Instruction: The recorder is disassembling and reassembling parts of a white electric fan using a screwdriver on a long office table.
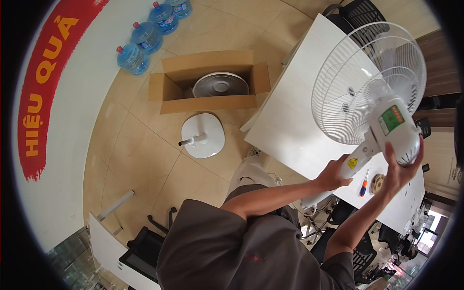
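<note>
Fan head [372, 82], grille on, is held above the counter [290, 125]. Left hand [336, 175] grips its neck; right hand [403, 169] cups the motor housing. Base [203, 135] lies apart on the floor, unattached. Screwdriver [363, 186] idle on the counter. Judged about halfway.

We held a white fan head [374, 92], wire-caged and tilted, by its neck and motor housing at far right.
</note>
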`<state>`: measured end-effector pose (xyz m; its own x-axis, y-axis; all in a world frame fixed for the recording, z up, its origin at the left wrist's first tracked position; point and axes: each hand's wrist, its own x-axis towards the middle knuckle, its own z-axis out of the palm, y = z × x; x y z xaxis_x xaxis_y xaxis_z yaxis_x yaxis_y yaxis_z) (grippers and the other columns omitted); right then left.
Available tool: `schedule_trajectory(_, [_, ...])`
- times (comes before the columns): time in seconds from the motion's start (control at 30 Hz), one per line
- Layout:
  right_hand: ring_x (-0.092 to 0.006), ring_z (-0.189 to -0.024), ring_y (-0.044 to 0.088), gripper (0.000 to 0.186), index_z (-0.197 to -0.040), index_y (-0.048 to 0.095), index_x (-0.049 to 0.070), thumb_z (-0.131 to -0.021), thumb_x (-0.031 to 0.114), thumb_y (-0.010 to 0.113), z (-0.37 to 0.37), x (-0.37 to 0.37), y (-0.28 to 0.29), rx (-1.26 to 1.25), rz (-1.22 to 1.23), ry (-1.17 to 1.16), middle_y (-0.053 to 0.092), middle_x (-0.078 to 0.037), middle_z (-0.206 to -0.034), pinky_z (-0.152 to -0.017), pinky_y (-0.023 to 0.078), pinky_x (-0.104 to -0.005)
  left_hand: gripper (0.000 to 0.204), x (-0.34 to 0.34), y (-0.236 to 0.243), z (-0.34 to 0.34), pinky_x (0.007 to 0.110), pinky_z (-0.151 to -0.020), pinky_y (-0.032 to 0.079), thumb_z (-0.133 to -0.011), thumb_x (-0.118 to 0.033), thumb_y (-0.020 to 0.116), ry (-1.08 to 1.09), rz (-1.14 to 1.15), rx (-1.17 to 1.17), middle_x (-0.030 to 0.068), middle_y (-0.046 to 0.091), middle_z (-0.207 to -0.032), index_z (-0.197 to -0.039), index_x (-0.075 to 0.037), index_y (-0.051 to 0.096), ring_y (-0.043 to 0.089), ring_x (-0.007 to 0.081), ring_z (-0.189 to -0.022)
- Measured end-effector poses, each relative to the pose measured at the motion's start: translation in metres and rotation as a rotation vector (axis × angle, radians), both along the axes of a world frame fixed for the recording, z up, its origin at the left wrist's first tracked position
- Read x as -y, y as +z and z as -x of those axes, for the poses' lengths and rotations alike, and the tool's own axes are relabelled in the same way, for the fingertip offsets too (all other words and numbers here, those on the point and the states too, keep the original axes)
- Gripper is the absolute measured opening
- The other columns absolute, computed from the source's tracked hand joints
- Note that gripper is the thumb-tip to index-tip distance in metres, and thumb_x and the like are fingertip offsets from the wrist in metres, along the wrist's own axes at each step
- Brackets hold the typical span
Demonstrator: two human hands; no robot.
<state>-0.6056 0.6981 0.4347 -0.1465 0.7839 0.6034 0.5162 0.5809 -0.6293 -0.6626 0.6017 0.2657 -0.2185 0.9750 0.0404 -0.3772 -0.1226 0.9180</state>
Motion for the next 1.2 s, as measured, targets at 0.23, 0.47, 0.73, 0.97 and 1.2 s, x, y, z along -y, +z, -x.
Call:
schedule_trajectory(0.23, [-0.0246,-0.113,0.057,0.086,-0.134,0.049,0.001,-0.060,0.011,0.092,0.002,0.134,0.034,-0.074,-0.273,-0.085,0.056,-0.015,-0.127,-0.099,0.048,-0.0358,0.074,0.085,0.022,0.034,0.036,-0.078,0.055,-0.069,-0.016,0.075,0.047,-0.296,-0.174,0.0203,0.069,-0.098,-0.133,0.001,0.042,0.071,0.0286,-0.083])
schedule_trajectory(0.47, [-0.0228,-0.106,0.059,0.089,-0.130,0.049,-0.002,-0.056,0.014,0.095,0.018,0.282,0.060,-0.184,-0.499,-0.220,0.058,-0.015,-0.120,-0.091,0.053,-0.0331,0.073,0.198,0.067,0.086,0.035,-0.082,0.053,-0.070,-0.025,0.078,-0.060,-0.368,-0.387,0.0189,0.069,-0.099,-0.130,0.004,0.047,0.069,0.0253,-0.090])
schedule_trajectory(0.73, [-0.0241,-0.112,0.055,0.096,-0.135,0.040,-0.001,-0.056,0.012,0.094,0.076,0.405,0.085,-0.281,-0.589,-0.265,0.051,-0.016,-0.127,-0.096,0.050,-0.0348,0.067,0.284,0.106,0.151,0.036,-0.082,0.054,-0.068,-0.028,0.080,-0.216,-0.362,-0.530,0.0159,0.070,-0.099,-0.123,0.000,0.053,0.070,0.0255,-0.089])
schedule_trajectory(0.97, [-0.0249,-0.111,0.056,0.099,-0.136,0.040,0.003,-0.053,0.012,0.095,0.160,0.484,0.081,-0.217,-0.658,-0.431,0.051,-0.015,-0.126,-0.096,0.052,-0.0353,0.066,0.329,0.117,0.239,0.034,-0.084,0.053,-0.066,-0.025,0.082,-0.488,-0.362,-0.479,0.0109,0.069,-0.105,-0.122,-0.002,0.055,0.067,0.0202,-0.093])
schedule_trajectory(1.2, [-0.0249,-0.111,0.055,0.104,-0.137,0.035,0.003,-0.053,0.017,0.094,0.243,0.532,0.091,-0.046,-0.677,-0.644,0.045,-0.013,-0.126,-0.092,0.054,-0.0355,0.070,0.352,0.122,0.311,0.035,-0.085,0.053,-0.067,-0.023,0.082,-0.667,-0.421,-0.380,0.0108,0.067,-0.109,-0.127,-0.003,0.053,0.065,0.0196,-0.096])
